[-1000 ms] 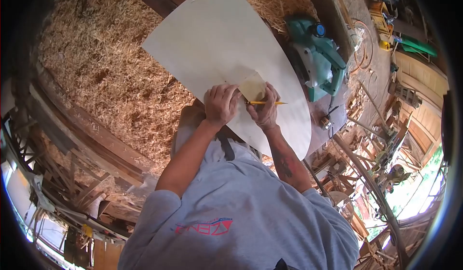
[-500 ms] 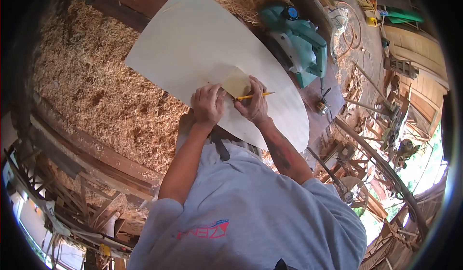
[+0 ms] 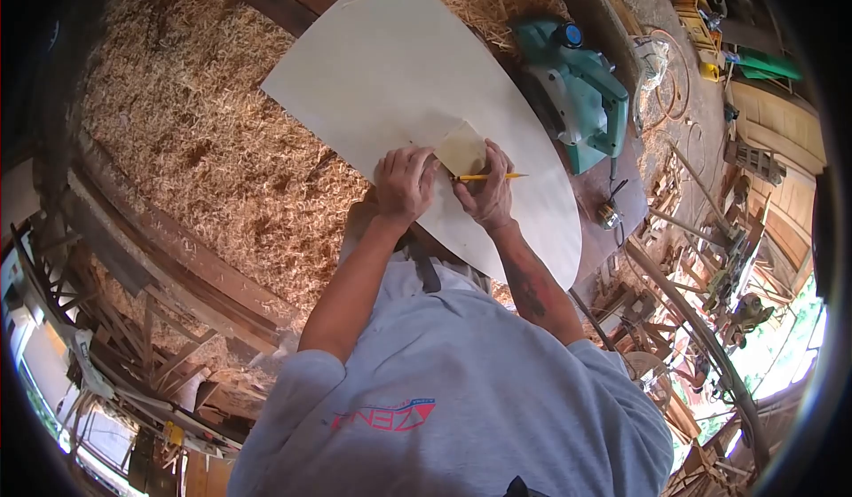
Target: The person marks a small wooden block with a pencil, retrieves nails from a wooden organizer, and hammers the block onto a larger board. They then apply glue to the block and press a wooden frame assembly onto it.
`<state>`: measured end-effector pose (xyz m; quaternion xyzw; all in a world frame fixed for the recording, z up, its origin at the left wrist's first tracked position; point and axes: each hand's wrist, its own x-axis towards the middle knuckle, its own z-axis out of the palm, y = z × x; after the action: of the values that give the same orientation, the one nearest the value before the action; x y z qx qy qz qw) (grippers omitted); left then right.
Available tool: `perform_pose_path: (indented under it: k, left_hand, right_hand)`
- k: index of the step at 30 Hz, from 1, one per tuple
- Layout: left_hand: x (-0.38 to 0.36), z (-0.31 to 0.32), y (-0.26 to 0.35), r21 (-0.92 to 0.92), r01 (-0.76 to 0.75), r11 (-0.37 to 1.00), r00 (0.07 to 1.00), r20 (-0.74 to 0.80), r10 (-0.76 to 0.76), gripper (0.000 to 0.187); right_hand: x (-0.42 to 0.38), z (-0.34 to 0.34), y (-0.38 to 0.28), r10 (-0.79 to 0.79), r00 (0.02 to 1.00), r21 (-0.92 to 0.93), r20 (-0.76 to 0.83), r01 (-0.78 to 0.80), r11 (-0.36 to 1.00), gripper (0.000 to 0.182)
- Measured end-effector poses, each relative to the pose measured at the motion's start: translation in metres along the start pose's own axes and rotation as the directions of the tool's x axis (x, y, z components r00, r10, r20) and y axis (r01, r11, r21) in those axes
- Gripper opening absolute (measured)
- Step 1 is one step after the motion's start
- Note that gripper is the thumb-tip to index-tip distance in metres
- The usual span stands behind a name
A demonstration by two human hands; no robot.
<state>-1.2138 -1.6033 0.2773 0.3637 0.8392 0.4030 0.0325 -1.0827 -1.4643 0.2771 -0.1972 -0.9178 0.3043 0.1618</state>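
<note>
A large pale board [image 3: 390, 62] with curved sides and a rounded end lies in front of me. Both my hands are over its near edge, on either side of a small pale flat square piece [image 3: 462, 148]. My left hand [image 3: 405, 183] has its fingers curled, with the fingertips at the left corner of that piece. In my right hand [image 3: 487, 188] a yellow pencil [image 3: 500, 177] is gripped crosswise, its point to the right, while the fingers also touch the piece's right side. What lies under the palms is hidden.
A green electric hand planer [image 3: 581, 98] stands right of the board. Near it, a small metal device [image 3: 609, 215] rests on the brown surface [image 3: 628, 191]. Wood shavings [image 3: 204, 142] cover the left side. Scrap wood [image 3: 701, 266] is piled at the right.
My view has shifted, so the board, planer and hands appear further right in the picture. The hands keep nearly the same pose around the square piece and pencil.
</note>
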Motion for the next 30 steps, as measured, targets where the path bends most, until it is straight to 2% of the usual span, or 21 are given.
perform_pose_path:
  k: [30]
  left_hand:
    - [0.0042, -0.0025, 0.0030, -0.011, 0.000, 1.000, 1.000, -0.014, 0.000, 0.024]
  right_hand:
    - [-0.0022, 0.0008, 0.0026, -0.005, 1.000, -0.005, 0.022, 0.005, 1.000, 0.084]
